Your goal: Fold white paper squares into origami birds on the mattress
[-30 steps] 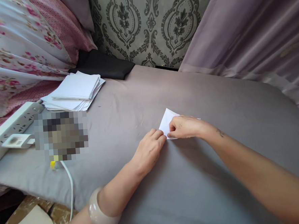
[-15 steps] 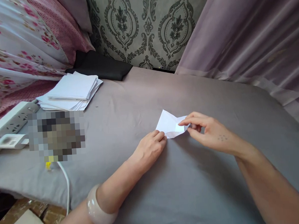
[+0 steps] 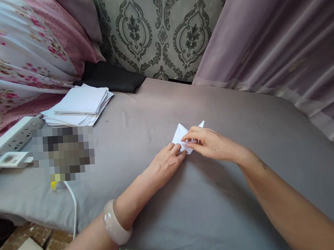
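A small folded white sheet of paper [image 3: 179, 133] lies on the grey cloth surface in front of me. My left hand [image 3: 169, 160] presses its fingertips on the paper's near left edge, fingers curled. From the right, my right hand [image 3: 210, 142] pinches the paper near its middle, close to the left fingertips. One narrow paper tip points up behind the right hand's knuckles. Part of the paper is hidden under the fingers.
A stack of white paper [image 3: 80, 102] lies at the back left, beside a black folded item [image 3: 113, 78]. A white power strip [image 3: 14, 143] with a plugged-in charger [image 3: 13, 159] and a white cable [image 3: 74, 206] is at the left, near a blurred-out patch.
My right hand has moved left across the paper, toward my left hand. The paper's right part has folded over, and a narrow tip now sticks up behind my right hand.
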Tool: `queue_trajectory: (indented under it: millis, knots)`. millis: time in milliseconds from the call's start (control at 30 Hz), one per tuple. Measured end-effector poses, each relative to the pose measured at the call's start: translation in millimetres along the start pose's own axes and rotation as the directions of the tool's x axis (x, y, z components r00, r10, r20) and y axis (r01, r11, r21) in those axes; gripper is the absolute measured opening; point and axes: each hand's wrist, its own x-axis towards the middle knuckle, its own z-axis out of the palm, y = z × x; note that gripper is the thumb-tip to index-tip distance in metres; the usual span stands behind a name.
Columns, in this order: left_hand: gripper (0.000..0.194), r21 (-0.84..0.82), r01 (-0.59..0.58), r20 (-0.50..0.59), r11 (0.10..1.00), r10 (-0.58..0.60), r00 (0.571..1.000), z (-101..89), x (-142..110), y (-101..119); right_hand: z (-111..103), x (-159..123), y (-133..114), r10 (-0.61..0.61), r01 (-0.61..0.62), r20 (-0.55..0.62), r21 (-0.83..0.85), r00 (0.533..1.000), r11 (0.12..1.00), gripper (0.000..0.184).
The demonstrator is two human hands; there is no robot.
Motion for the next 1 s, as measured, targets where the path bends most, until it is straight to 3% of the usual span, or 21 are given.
queue_trajectory:
  millis: [67, 133, 200, 267, 400, 500, 733, 1000]
  knots:
    - [0.033, -0.043, 0.012, -0.018, 0.999, -0.013, 1.000, -0.7, -1.1, 0.0, 4.2, -0.7, -1.6, -0.001, 0.008, -0.077, 0.090, 0.997, 0.996, 0.025]
    - [0.034, -0.079, 0.022, -0.039, 0.997, -0.025, 0.999, -1.0, -2.4, -0.2, 12.6, -6.7, -0.5, 0.050, -0.007, -0.243, 0.174, 0.969, 0.985, 0.023]
    - [0.036, -0.090, 0.028, -0.044, 0.996, -0.033, 0.998, -0.7, -3.2, -0.5, 26.1, -17.6, 3.2, 0.149, -0.060, -0.429, 0.213, 0.891, 0.975, 0.017]
    - [0.038, -0.088, 0.028, -0.036, 0.996, -0.031, 0.999, -0.1, -3.6, -1.1, 43.1, -30.1, 7.6, 0.240, -0.158, -0.518, 0.199, 0.821, 0.967, 0.017]
    - [0.042, -0.091, 0.028, -0.020, 0.995, -0.030, 0.999, 1.1, -3.7, -2.3, 74.0, -46.0, 11.1, 0.258, -0.199, -0.531, 0.167, 0.807, 0.966, 0.025]
    - [0.045, -0.103, 0.027, -0.016, 0.994, -0.029, 0.999, 2.4, -4.1, -2.7, 85.3, -46.5, 10.0, 0.260, -0.201, -0.547, 0.167, 0.796, 0.965, 0.029]
    - [0.051, -0.118, 0.006, -0.049, 0.993, -0.012, 0.999, 5.2, -5.4, -4.3, 89.6, -44.2, 12.7, 0.256, -0.192, -0.562, 0.172, 0.787, 0.966, 0.032]
    - [0.064, -0.085, -0.002, 0.021, 0.996, 0.004, 1.000, 4.5, -4.0, -7.5, 93.6, -46.9, 10.4, 0.274, -0.194, -0.552, 0.199, 0.788, 0.961, 0.033]
